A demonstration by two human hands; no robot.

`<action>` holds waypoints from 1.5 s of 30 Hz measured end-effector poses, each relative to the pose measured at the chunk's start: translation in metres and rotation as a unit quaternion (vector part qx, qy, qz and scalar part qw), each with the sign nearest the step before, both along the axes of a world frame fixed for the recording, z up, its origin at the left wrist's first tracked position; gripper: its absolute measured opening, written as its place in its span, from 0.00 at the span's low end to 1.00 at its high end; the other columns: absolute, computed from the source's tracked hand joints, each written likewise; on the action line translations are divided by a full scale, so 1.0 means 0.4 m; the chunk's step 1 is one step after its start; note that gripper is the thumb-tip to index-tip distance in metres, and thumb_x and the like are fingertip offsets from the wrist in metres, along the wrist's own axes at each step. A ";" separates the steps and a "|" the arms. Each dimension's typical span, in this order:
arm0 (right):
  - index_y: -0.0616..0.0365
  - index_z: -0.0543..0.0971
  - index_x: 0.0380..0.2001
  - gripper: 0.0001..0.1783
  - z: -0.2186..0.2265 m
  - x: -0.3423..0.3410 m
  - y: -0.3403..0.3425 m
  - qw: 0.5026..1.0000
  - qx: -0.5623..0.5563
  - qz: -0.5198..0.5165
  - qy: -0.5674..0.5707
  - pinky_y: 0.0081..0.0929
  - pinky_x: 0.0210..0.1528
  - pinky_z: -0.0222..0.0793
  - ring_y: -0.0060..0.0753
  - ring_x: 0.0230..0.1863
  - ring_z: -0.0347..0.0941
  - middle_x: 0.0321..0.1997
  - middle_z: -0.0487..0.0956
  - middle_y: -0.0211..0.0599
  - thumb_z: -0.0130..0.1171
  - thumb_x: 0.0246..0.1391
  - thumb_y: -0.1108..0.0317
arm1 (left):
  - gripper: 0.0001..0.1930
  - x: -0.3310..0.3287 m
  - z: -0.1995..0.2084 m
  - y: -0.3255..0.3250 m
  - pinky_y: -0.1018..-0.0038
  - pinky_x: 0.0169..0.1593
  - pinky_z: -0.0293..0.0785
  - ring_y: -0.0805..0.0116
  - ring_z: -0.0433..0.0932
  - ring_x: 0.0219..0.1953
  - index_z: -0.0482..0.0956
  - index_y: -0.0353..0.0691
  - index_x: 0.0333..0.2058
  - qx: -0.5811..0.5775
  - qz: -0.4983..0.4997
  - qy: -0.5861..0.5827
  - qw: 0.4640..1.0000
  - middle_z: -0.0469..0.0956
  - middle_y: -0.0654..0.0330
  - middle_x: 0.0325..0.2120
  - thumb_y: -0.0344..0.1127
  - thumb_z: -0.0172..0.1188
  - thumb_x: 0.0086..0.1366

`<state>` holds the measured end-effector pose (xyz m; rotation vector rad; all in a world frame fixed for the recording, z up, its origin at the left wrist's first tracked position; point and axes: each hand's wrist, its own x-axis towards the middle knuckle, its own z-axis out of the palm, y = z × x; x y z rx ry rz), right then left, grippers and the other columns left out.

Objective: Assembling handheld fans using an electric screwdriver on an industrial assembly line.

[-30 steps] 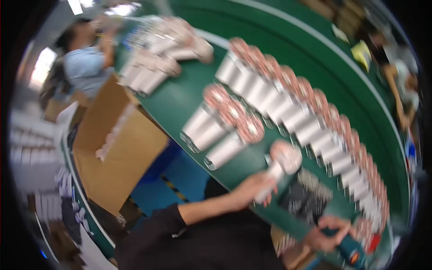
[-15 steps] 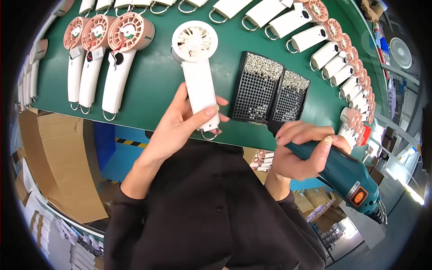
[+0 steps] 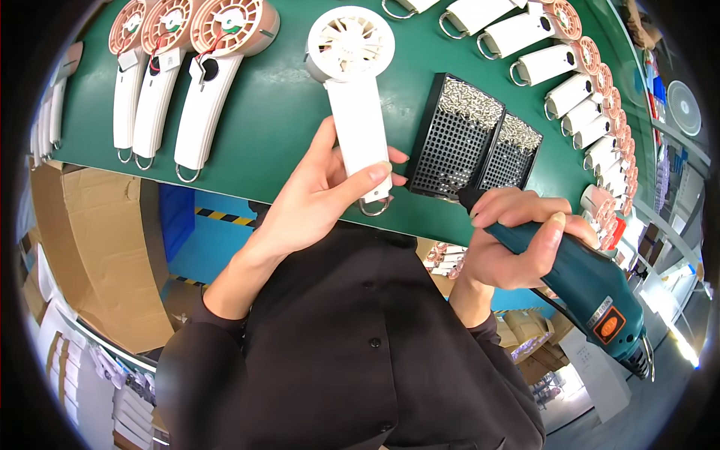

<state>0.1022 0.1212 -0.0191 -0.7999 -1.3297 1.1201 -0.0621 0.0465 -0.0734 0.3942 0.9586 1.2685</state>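
Note:
A white handheld fan (image 3: pixel 358 124) is gripped at its handle by my left hand (image 3: pixel 315 187), thumb on top and fingers wrapped beneath. Its round grille faces up and points away from me, and a metal wrist loop hangs at the near end. My right hand (image 3: pixel 525 232) is closed around a teal electric screwdriver (image 3: pixel 589 289). The driver's dark nose is at the near edge of a black screw tray (image 3: pixel 454 142); whether they touch I cannot tell. Small silver screws (image 3: pixel 470 103) are heaped at the tray's far end in both sections.
Three fans with pink open heads (image 3: pixel 225 26) and exposed wires lie on the green table (image 3: pixel 270 97) at left. More white-handled fans (image 3: pixel 566 94) curve along the right side. A cardboard box (image 3: pixel 105 255) stands below the table's left edge.
The whole scene has shifted in the picture, mostly rightward and upward, as my view moved. Both hands keep their grips, and the fan and screwdriver stay about the same relative to the tray.

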 end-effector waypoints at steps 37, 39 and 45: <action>0.56 0.61 0.44 0.13 0.102 -0.021 -0.061 0.987 0.132 -0.028 0.086 0.29 0.10 0.64 0.32 0.07 0.59 0.18 0.64 0.36 0.40 0.63 0.59 | 0.34 -0.025 0.026 -0.054 0.67 0.41 0.72 0.56 0.74 0.38 0.58 0.40 0.62 0.061 0.087 0.544 0.832 0.70 0.48 0.41 0.23 0.57 0.55; 0.56 0.63 0.44 0.14 0.098 0.000 -0.043 0.986 0.136 -0.056 0.077 0.28 0.09 0.62 0.29 0.06 0.58 0.18 0.64 0.35 0.40 0.61 0.59 | 0.38 -0.049 0.026 -0.054 0.65 0.36 0.70 0.57 0.70 0.33 0.68 0.52 0.60 0.080 0.088 0.669 0.734 0.69 0.54 0.36 0.22 0.59 0.46; 0.56 0.63 0.43 0.13 0.091 -0.015 -0.029 0.982 0.126 -0.094 0.101 0.24 0.09 0.54 0.27 0.06 0.53 0.16 0.62 0.33 0.41 0.59 0.61 | 0.37 -0.075 -0.003 -0.085 0.67 0.38 0.67 0.58 0.68 0.35 0.71 0.54 0.58 0.035 0.035 0.820 0.570 0.69 0.55 0.37 0.23 0.63 0.45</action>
